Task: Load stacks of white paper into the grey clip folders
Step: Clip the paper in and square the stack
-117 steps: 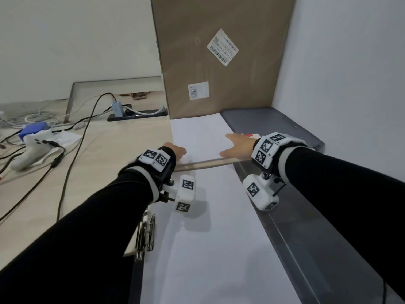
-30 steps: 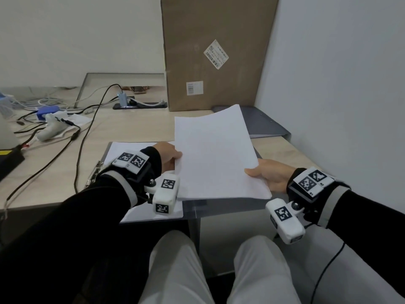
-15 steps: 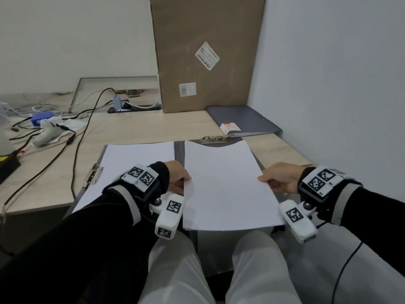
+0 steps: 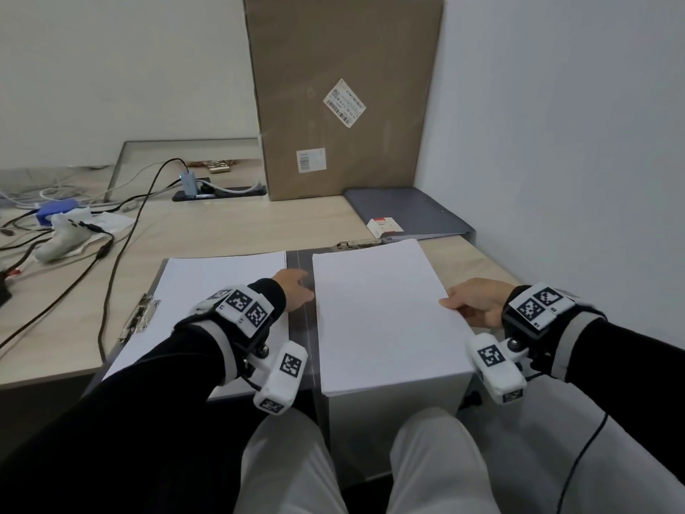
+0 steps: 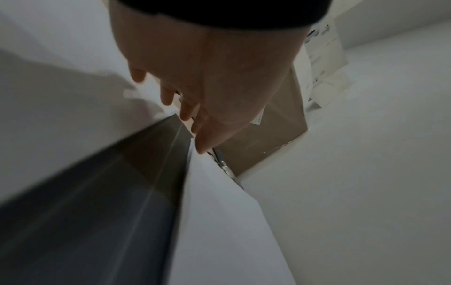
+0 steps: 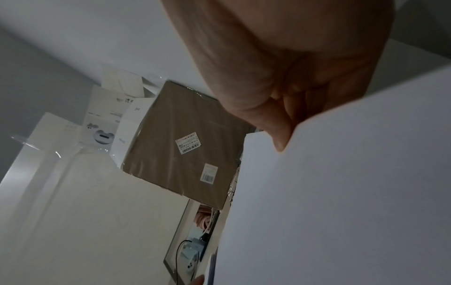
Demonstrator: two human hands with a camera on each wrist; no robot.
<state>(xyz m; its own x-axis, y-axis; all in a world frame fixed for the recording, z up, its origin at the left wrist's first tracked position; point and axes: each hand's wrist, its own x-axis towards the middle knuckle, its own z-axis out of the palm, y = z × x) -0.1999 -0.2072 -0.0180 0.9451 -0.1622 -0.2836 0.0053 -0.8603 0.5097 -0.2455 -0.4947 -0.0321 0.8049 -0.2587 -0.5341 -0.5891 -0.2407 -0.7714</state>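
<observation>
An open grey clip folder [image 4: 298,261] lies on the desk in front of me. Its left half holds white sheets [image 4: 215,291] under a metal clip [image 4: 139,317]. A white paper stack [image 4: 381,313] lies flat on the right half, its far edge at a second clip [image 4: 352,245]. My left hand [image 4: 300,291] touches the stack's left edge with straight fingers [image 5: 185,111], over the grey spine [image 5: 109,202]. My right hand [image 4: 463,304] pinches the right edge of the stack [image 6: 341,192], thumb [image 6: 280,138] on top and fingers underneath.
A closed grey folder [image 4: 407,213] with a small white and red card [image 4: 383,226] lies at the back right by the wall. A tall cardboard box [image 4: 341,98] stands behind. Cables [image 4: 118,231] and white devices [image 4: 63,239] cover the desk's left side.
The paper stack, held tilted in the air a second ago, has come down flat onto the folder's right half and slid towards the far clip. Both hands stayed at its side edges.
</observation>
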